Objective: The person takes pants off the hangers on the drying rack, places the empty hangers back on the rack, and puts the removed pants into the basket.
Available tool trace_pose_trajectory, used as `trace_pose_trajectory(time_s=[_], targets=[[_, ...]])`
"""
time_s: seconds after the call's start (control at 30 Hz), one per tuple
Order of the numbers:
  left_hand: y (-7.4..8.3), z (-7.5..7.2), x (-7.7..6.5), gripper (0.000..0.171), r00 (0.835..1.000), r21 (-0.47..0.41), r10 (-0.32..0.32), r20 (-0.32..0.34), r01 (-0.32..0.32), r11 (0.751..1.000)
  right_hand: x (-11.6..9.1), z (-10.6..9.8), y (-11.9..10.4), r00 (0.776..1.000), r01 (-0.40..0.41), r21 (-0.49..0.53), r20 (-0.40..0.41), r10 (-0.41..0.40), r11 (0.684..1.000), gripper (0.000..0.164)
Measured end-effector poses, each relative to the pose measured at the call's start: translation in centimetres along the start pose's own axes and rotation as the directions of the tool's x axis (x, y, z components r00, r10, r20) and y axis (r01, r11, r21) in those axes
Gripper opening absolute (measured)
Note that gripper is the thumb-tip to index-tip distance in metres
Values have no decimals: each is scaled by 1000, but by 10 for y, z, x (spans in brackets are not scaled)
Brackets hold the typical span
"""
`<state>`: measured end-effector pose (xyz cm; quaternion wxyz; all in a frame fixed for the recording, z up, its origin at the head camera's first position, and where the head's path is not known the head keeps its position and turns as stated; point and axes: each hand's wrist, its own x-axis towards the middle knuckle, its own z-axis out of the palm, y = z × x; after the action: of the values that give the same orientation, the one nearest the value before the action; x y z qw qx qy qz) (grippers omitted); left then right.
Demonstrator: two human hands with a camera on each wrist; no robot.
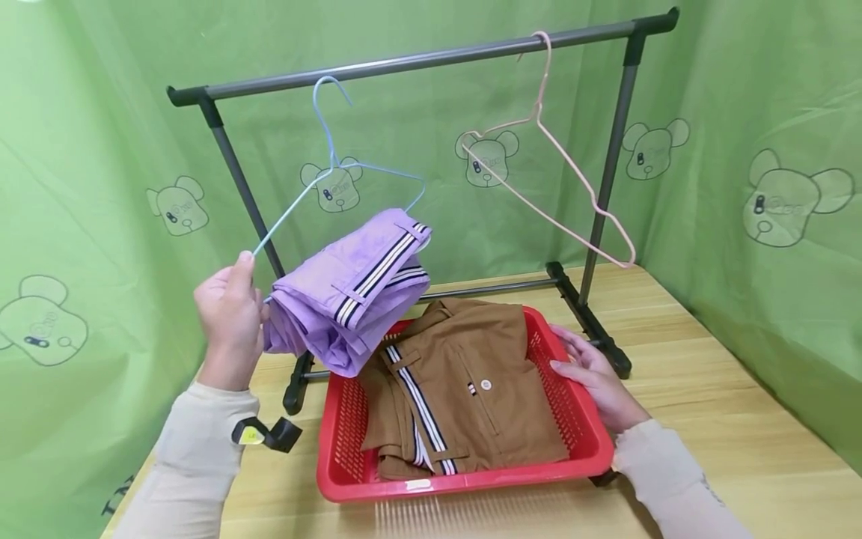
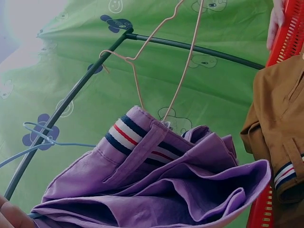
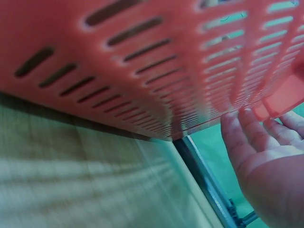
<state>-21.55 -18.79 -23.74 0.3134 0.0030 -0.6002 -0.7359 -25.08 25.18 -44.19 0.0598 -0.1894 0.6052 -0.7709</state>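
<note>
My left hand (image 1: 232, 314) pinches the lower left corner of a light blue wire hanger (image 1: 291, 209), thumb uppermost. Folded purple trousers (image 1: 343, 292) with a striped waistband drape over that hanger's lower part. In the head view the hanger's hook overlaps the rack's bar. My right hand (image 1: 595, 378) holds the right rim of a red plastic basket (image 1: 465, 483), thumb over the rim and fingers along the outside; in the right wrist view the fingertips (image 3: 247, 114) meet its slotted wall. Folded brown trousers (image 1: 471, 397) lie inside the basket, striped waistband to the left.
A grey metal rack (image 1: 431, 60) with black feet stands behind the basket on a wooden table (image 1: 707, 389). An unloaded pink hanger (image 1: 566, 153) hangs from its bar at the right. Green cloth (image 1: 741, 60) printed with bear heads encloses the back and sides.
</note>
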Motion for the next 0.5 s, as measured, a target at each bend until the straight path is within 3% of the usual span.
trace_pose_trajectory(time_s=[0.23,0.5], targets=[[1,-4,-1,47,1000,5,5,-1,-5,1000,1,3,-9,999,-28,-171,-42,21,985,62],[1,-6,-1,47,1000,26,1,10,-2,1000,4,1,-28,994,-110,-409,-60,94,906,64]])
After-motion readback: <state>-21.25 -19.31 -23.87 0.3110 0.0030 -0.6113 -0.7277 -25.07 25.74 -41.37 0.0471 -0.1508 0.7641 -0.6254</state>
